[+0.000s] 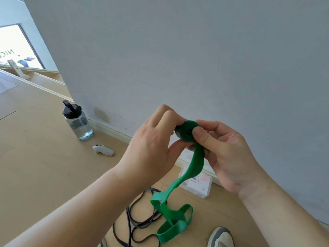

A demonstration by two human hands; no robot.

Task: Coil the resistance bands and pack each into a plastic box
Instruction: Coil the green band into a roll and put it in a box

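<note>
A green resistance band (187,132) is partly wound into a tight roll held in front of me at chest height. My left hand (154,148) grips the roll from the left, and my right hand (222,152) pinches it from the right with the thumb on its face. The band's loose tail (170,216) hangs down and lies in loops on the wooden floor. A thin black resistance band (135,221) lies tangled on the floor under my left forearm. A clear plastic box (197,182) stands on the floor against the wall, partly behind the green tail.
A grey wall (178,59) rises close ahead with a pale skirting board. A water bottle with a black lid (77,122) and a white handheld controller (103,150) sit on the floor at left. My shoe (220,237) shows at the bottom edge.
</note>
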